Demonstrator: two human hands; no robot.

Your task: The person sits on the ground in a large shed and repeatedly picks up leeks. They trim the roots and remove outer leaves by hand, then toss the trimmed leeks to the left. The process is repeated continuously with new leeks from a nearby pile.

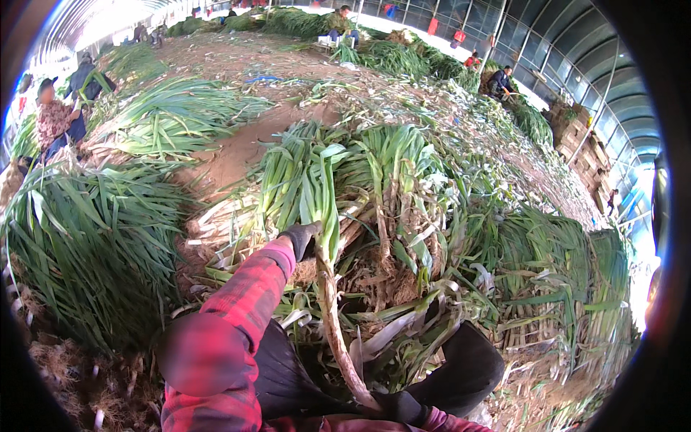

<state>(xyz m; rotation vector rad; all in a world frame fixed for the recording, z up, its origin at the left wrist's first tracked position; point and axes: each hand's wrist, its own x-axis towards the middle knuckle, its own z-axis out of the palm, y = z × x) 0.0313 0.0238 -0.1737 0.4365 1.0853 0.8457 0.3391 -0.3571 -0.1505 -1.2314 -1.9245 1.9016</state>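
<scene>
A long leek-like stalk [333,313] with broad green leaves stands slanted before me, its leafy top away from me and its lower end near my lap. My left hand [303,237], in a dark glove, is closed around it just where the leaves begin. At the lower end my right hand [402,406], also gloved, grips the stalk; its fingers are partly hidden. Just beyond lie bundled green stalks [399,151] with dry roots and husks. Peeled-off leaves [399,329] lie between my knees.
A big heap of green leaves [97,237] is at the left, with roots below it. Stacked stalks [545,259] lie at the right. Another pile [173,113] is farther back, beside a seated person [54,116]. Cartons [580,146] stand at the far right; other people sit farther off.
</scene>
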